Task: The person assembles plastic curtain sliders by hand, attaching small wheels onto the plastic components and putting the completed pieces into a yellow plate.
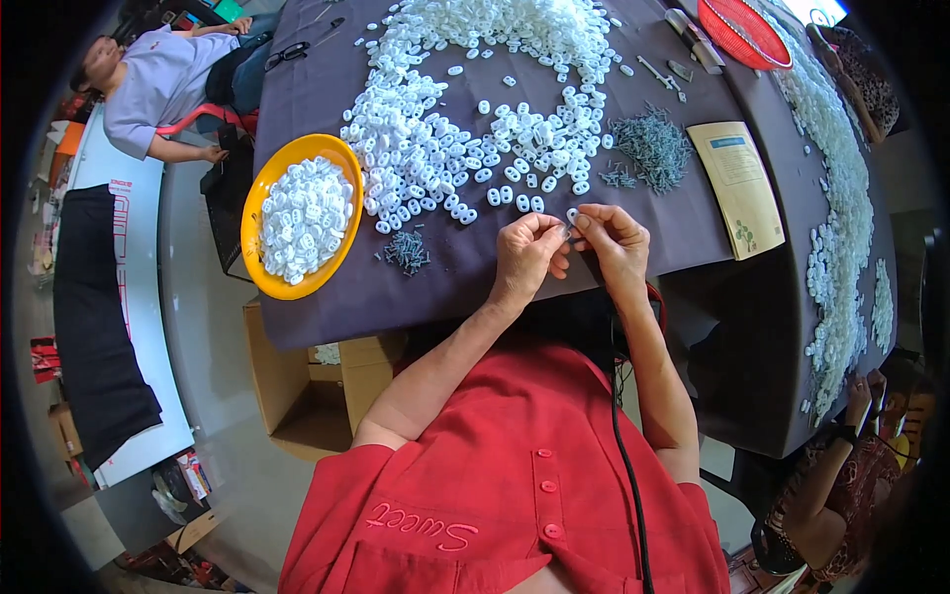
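Note:
My left hand (530,254) and my right hand (616,243) meet over the table's near edge, fingertips almost touching. A small white oval two-holed plastic piece (572,214) is pinched at the fingertips of my right hand. The left thumb and forefinger are pressed together at it; whatever they hold is too small to make out. Just beyond lies a wide spread of the same white pieces (416,139). Small grey screw-like pins form a pile (653,148) to the right, with a smaller pile (406,253) left of my left hand.
A yellow bowl (254,233) of white pieces stands at the table's left edge. At right lie a tan paper booklet (737,188) and a red mesh basket (744,35). Scissors (287,55) lie far left. An open cardboard box (297,396) is below. Other people sit left and right.

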`<state>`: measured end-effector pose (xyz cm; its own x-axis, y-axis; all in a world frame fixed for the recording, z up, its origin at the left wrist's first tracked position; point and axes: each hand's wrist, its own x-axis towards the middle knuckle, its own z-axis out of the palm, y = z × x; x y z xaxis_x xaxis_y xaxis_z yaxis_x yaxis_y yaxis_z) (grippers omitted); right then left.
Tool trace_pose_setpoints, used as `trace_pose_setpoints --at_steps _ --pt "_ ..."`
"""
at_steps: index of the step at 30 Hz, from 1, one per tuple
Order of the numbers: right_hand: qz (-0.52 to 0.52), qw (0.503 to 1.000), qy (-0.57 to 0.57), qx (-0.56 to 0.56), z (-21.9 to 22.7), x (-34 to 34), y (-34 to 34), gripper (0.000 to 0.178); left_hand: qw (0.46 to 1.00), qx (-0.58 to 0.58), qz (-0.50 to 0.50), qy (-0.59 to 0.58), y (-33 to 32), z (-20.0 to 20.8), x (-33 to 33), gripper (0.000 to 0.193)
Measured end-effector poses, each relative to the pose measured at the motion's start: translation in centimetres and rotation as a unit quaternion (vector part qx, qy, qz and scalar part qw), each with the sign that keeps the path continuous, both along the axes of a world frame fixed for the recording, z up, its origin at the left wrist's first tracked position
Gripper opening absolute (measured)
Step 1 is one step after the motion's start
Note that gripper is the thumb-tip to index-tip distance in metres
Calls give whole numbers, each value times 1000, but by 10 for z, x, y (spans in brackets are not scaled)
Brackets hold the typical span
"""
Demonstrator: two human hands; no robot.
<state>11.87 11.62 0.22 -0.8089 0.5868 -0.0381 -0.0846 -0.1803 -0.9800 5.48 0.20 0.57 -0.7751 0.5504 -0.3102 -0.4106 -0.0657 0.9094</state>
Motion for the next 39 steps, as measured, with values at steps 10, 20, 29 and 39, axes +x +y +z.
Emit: trace_pose_setpoints --at_steps 10,20,29,39 --pt "16 1000 2 20 -2 0 0 10 1000 -6 -10 5 -1 -1 -2 12" --pt "30 999 -25 26 -8 0 4 11 999 21 -33 -11 -2 -4 -4 14" --pt "37 996 -40 71 -8 1 1 9 999 4 -35 -1 -2 -5 -4 14" --pt "18 994 -46 97 -6 -1 -2 8 998 21 -54 -23 -3 -4 -7 18"
